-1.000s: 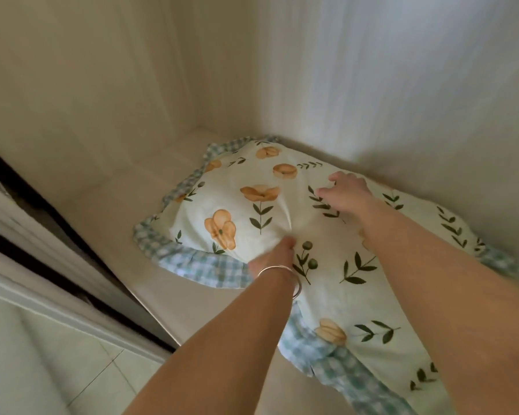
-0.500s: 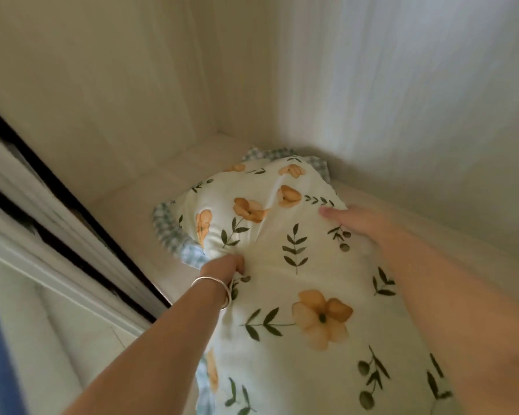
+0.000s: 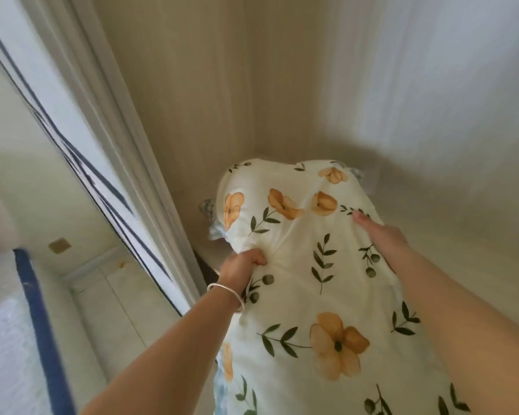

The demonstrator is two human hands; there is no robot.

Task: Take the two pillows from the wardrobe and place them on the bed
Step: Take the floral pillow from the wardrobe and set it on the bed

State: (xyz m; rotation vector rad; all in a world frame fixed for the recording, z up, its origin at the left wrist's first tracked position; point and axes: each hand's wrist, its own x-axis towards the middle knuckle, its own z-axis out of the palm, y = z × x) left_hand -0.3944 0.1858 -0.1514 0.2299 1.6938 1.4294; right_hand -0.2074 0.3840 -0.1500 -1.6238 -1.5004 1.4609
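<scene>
A white pillow (image 3: 306,265) printed with orange flowers and green leaves, edged in blue-green check, is lifted up and towards me inside the pale wooden wardrobe (image 3: 282,85). My left hand (image 3: 243,266), with a silver bangle on the wrist, is fisted on a bunch of the pillow's cover at its left side. My right hand (image 3: 381,238) lies along the pillow's right side with the fingers curled behind it. Only one pillow shows; a second one is not in view.
The wardrobe's white sliding door frame (image 3: 126,163) runs diagonally at the left, close to my left arm. Pale floor tiles (image 3: 111,310) lie beyond it. A blue-edged white surface (image 3: 18,339) fills the bottom left corner.
The pillow has been raised off the wardrobe floor and pulled towards me, standing more on end. Both hands kept their hold. My view has swung left, showing more door frame and room floor.
</scene>
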